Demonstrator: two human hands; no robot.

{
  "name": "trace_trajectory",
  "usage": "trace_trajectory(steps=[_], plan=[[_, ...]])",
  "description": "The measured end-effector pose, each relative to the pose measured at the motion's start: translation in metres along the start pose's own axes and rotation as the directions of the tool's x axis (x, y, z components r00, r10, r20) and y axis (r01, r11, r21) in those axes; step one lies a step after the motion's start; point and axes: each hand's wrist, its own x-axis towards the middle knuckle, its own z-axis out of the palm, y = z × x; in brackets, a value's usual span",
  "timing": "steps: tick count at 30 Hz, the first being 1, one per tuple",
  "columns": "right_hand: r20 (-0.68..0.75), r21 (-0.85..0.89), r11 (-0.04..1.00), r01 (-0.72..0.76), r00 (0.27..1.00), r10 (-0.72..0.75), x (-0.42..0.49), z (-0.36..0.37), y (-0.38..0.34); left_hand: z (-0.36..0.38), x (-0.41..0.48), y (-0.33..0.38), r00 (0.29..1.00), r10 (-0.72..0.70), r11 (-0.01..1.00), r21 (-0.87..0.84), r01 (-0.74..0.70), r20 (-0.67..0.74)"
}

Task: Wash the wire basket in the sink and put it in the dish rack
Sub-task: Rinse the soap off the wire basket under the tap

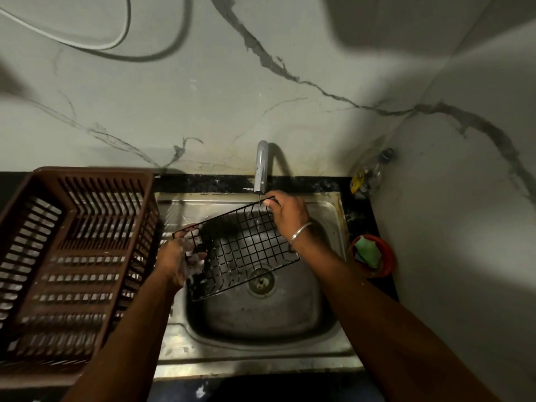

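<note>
Illegible yellow label (pixel 358 177) on bottle (pixel 377 169)

We hold the black wire basket (pixel 240 245) tilted over the steel sink (pixel 261 317), left hand (pixel 179 256) gripping its left end, right hand (pixel 285 216) its far corner under the faucet (pixel 262 166); brown dish rack (pixel 72 250) stands left.

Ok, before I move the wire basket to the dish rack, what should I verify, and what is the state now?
1. Right hand grip on the wire basket far corner: ok.
2. Left hand grip on its left end: ok, though the hand is foamy.
3. Basket under the tap stream: ok.
4. Foam rinsed off basket: not ok, white foam near the left end.
5. Dish rack upright, left of the sink: ok.
6. Tap turned off: not ok, water runs.
</note>
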Motion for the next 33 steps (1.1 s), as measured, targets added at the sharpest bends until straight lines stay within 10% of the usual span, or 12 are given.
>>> trace_trajectory(steps=[8, 14, 19, 26, 33], plan=[[0.033, -0.095, 0.995, 0.036, 0.999, -0.033, 0.003, 0.001, 0.003, -0.003, 0.002, -0.017, 0.984, -0.135, 0.991, 0.042, 0.13, 0.121], [0.047, -0.078, 0.992, 0.103, 0.994, -0.1, -0.002, -0.006, -0.008, 0.008, -0.005, -0.028, 0.985, -0.011, 0.857, 0.509, -0.078, 0.171], [0.079, -0.081, 0.982, 0.169, 0.983, -0.163, -0.007, -0.008, -0.025, 0.052, -0.008, -0.025, 0.897, 0.213, 0.418, 0.794, -0.441, 0.387], [0.101, 0.009, 0.971, 0.24, 0.966, -0.239, -0.011, -0.009, -0.031, 0.107, -0.02, 0.01, 0.711, 0.433, 0.227, 0.696, -0.681, 0.554], [0.073, -0.175, 0.909, 0.377, 0.926, -0.37, -0.02, -0.003, -0.025, 0.114, -0.015, -0.007, 0.701, 0.489, 0.231, 0.698, -0.678, 0.52]])
